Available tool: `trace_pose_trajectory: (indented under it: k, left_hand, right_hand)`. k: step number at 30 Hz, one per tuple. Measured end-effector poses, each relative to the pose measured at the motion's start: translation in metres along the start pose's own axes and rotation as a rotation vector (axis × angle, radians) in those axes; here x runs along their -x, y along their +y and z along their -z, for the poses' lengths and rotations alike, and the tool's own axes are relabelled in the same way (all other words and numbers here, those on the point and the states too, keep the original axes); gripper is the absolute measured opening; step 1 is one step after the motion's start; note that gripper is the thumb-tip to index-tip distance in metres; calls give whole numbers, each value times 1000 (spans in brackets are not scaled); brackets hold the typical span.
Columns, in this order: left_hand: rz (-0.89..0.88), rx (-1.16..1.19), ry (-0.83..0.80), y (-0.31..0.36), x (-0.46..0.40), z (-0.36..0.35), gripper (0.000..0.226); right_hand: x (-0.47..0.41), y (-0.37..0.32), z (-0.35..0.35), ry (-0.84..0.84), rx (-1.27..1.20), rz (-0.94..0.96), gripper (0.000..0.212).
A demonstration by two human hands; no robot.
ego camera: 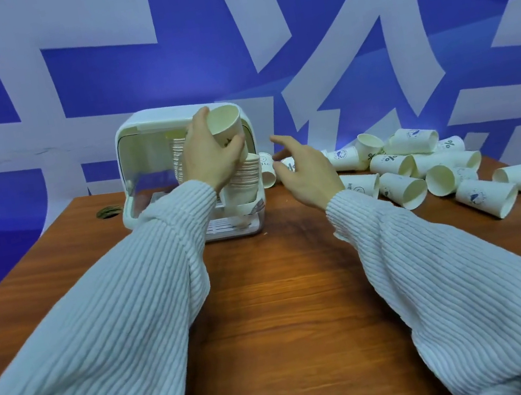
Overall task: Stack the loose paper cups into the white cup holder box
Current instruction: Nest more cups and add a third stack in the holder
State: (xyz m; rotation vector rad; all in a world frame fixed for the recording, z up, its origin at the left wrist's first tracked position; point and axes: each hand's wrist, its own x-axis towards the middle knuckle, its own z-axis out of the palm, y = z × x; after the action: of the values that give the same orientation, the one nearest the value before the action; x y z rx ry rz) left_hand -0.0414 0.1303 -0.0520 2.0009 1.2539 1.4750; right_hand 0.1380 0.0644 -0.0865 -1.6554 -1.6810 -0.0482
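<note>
The white cup holder box (135, 128) stands at the back of the wooden table, its front open. Inside it are two stacks of paper cups (243, 179). My left hand (207, 158) grips a white paper cup (226, 123), mouth up and tilted toward me, just above the right stack in the box. My right hand (303, 169) hovers with fingers spread and relaxed, holding nothing, right of the box and above a loose cup (266, 170) lying beside it. Several loose printed cups (420, 165) lie on their sides at the right.
The brown wooden table (270, 300) runs toward me between my white ribbed sleeves. A round cable hole (109, 211) sits left of the box. A blue and white banner wall stands close behind the table.
</note>
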Motion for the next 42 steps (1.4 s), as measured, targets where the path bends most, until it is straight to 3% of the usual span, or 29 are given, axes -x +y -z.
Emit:
trace_pose_trajectory:
  k: [8, 12, 16, 20, 24, 27, 30, 32, 36, 38, 40, 42]
  left_hand:
    - [7, -47, -18, 2, -5, 3, 74]
    - [69, -169, -183, -4, -2, 1, 73]
    - [79, -455, -301, -12, 7, -3, 75]
    - [85, -447, -356, -27, 14, -9, 81]
    - [93, -530, -425, -23, 8, -13, 66]
    - [-28, -547, -264, -20, 21, -17, 71]
    - [-326, -309, 72, -17, 55, -24, 56]
    - [-442, -174, 119, -11, 78, -37, 46]
    - [-404, -49, -94, -4, 121, -68, 47]
    - [-347, -50, -179, -8, 136, -81, 53]
    - [-318, -103, -230, -14, 145, -92, 68]
    - [-314, -199, -291, -18, 147, -99, 92]
  right_hand:
    - [6, 13, 5, 3, -23, -67, 49]
    - [9, 13, 3, -14, -35, -91, 50]
    - [11, 16, 1, -6, -42, -86, 50]
    - [15, 25, -3, -1, -45, -116, 49]
    - [24, 42, -1, 15, 62, -212, 49]
    - [32, 65, 11, 157, 160, -411, 39]
    - [41, 91, 23, 249, 74, -652, 26]
    - [44, 107, 26, 209, -6, -694, 28]
    - [47, 120, 23, 70, -101, -640, 35]
    - [51, 119, 21, 122, -158, -636, 30]
    - [61, 108, 22, 243, -236, -600, 19]
    - [74, 93, 24, 231, -308, -486, 17]
